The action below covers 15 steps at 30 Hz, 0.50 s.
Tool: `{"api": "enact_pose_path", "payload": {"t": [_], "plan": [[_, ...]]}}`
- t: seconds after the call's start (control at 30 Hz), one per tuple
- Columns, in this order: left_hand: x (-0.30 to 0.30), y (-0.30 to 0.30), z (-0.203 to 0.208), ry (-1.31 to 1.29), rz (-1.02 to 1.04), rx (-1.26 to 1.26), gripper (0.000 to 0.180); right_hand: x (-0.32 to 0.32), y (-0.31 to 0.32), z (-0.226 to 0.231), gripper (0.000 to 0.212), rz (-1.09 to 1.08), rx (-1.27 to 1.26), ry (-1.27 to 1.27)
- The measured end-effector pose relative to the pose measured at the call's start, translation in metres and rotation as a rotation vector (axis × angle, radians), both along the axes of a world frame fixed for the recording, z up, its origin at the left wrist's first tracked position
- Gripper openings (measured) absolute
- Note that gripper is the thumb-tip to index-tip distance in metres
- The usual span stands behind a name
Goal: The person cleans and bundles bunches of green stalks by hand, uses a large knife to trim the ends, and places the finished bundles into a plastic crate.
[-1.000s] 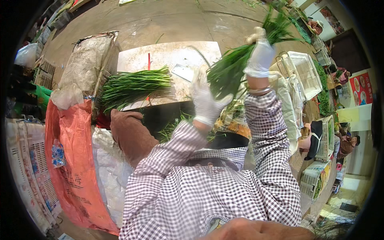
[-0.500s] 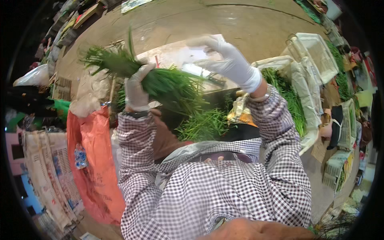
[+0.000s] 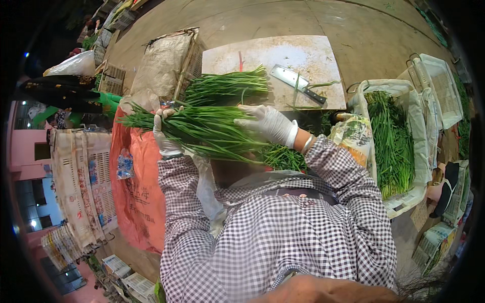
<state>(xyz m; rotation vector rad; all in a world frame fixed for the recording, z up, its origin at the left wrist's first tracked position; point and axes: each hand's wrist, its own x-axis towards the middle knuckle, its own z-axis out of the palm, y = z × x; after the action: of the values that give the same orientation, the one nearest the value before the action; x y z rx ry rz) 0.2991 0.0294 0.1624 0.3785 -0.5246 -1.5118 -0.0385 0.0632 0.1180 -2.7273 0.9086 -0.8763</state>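
Note:
My gloved left hand (image 3: 169, 136) is wrapped round the left part of a loose bunch of green garlic chives (image 3: 207, 129), held roughly level in front of my chest. At the bunch's right part, my gloved right hand (image 3: 270, 123) rests with fingers stretched out along the stalks; some fingertips are lost against the leaves. Just beyond, a second pile of chives (image 3: 230, 85) lies on the near left of a white board (image 3: 303, 48). A cleaver (image 3: 298, 83) with a black handle lies flat there, a few loose stalks across it.
More cut greens (image 3: 285, 158) show below my hands. To the right stands a white plastic crate (image 3: 419, 189) full of chives, beside a printed bag (image 3: 350, 136). A red sack (image 3: 139, 202) stands left, and a cloth-covered crate (image 3: 161, 65) adjoins the board.
The bunch has come down and levelled out in my left hand. My right hand has dropped from its raised place onto the stalks. The view has shifted, showing more of the board and cleaver.

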Motion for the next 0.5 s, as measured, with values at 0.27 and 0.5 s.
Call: {"api": "enact_pose_path", "payload": {"t": [0.27, 0.5], "plan": [[0.024, 0.012, -0.009, 0.17, -0.098, 0.143, 0.021, 0.016, 0.001, 0.009, 0.025, -0.03, 0.066, 0.166], [0.062, 0.021, -0.046, -0.114, 0.143, 0.176, 0.017, -0.025, 0.005, -0.002, 0.018, 0.003, 0.46, 0.184]]}}
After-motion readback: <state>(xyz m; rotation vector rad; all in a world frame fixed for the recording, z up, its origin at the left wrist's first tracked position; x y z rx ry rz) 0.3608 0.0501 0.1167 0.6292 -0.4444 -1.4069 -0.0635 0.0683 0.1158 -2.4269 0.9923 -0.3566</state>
